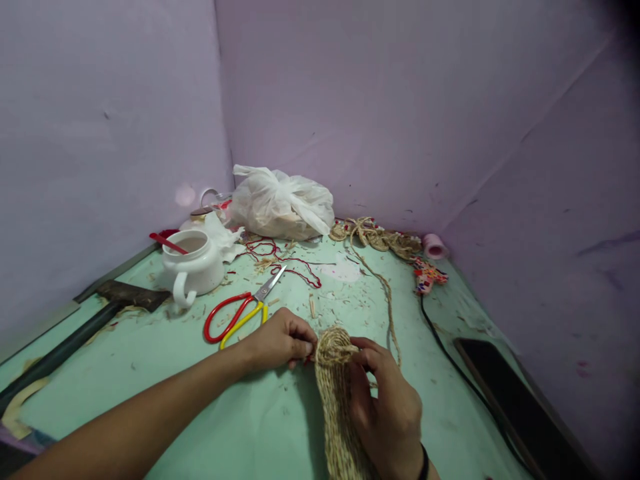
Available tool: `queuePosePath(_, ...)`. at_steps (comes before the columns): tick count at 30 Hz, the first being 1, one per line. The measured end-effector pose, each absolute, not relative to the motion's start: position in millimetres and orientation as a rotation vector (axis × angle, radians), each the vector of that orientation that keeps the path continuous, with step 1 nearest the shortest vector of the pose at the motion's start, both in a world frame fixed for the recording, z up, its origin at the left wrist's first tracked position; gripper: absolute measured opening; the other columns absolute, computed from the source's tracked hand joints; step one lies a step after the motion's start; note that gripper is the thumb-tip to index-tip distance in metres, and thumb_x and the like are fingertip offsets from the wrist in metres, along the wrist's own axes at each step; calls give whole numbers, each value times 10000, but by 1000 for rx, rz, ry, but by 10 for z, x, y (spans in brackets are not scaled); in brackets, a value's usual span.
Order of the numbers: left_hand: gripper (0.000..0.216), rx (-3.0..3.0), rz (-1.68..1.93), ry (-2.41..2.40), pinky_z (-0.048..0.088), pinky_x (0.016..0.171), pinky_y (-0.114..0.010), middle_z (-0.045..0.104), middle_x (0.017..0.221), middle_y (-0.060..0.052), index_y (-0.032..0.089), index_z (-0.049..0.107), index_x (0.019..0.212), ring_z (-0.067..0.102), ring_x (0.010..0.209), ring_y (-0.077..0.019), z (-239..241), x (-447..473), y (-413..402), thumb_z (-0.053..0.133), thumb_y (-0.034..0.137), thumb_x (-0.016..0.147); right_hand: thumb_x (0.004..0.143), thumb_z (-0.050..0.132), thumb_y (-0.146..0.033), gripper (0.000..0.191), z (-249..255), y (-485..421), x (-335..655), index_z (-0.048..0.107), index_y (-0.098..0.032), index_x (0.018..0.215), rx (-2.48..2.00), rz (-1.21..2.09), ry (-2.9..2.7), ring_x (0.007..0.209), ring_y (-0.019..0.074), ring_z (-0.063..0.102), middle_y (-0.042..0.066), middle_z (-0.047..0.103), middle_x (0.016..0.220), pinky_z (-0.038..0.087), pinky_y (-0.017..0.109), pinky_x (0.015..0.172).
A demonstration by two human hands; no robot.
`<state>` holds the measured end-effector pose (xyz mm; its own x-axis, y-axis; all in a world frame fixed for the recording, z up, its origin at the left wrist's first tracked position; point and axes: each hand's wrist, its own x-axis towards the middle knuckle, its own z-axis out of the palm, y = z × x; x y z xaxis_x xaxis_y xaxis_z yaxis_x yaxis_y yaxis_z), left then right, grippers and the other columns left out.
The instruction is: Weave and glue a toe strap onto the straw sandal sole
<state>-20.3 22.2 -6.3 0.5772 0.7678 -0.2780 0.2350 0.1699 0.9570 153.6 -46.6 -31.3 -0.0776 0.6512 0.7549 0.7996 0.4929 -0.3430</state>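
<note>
A woven straw sandal (334, 400) runs up from the bottom edge, its rounded, coiled end at the top. My right hand (383, 407) is closed on its right edge, thumb and fingers pinching a bit of straw cord near the coil. On the other side my left hand (283, 340) is closed, fingertips pinching a bit of red thread (309, 358) against the sandal's left edge. Scissors (250, 303) with one red and one yellow handle lie half open just behind my left hand. A straw cord (389, 307) trails across the table behind my right hand.
On the left stand a white pot (200, 267) with a red stick in it and a hammer (113, 303). At the back are a tied plastic bag (283, 203), red yarn (300, 267), small straw sandals (385, 239) and a pink spool (434, 246). A phone (520, 407) and black cable (465, 377) lie right.
</note>
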Motion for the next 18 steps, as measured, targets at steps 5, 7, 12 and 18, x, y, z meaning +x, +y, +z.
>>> queuePosePath(5,151,1371,442,963,321,354,-158,487,422,38,90,647,645,430,358,-56,-82,-200,224,530,174,600,812,456,-112,116,-308,-463,1538,548,-183,807,-1221,-203,-1771,769,166,662,77,672,824,551,248,622)
queuePosePath(7,152,1358,446,968,347,365,-169,504,445,28,86,646,658,449,374,-64,-89,-204,220,539,182,609,810,465,-113,109,-319,-462,1545,549,-183,816,-1225,-190,-1757,767,167,660,74,672,824,552,250,626)
queuePosePath(12,241,1325,434,751,428,468,-213,567,572,-16,68,663,767,521,490,-96,-96,-255,218,609,261,634,801,503,-134,121,-328,-470,1545,541,-187,902,-1277,-23,-1632,695,137,637,56,647,855,549,225,594)
queuePosePath(18,229,1367,457,737,432,513,-233,568,581,-20,69,650,717,521,505,-102,-73,-239,227,585,284,675,777,520,-88,199,-260,-455,1550,549,-172,955,-1224,0,-1623,685,134,616,58,622,836,540,228,577)
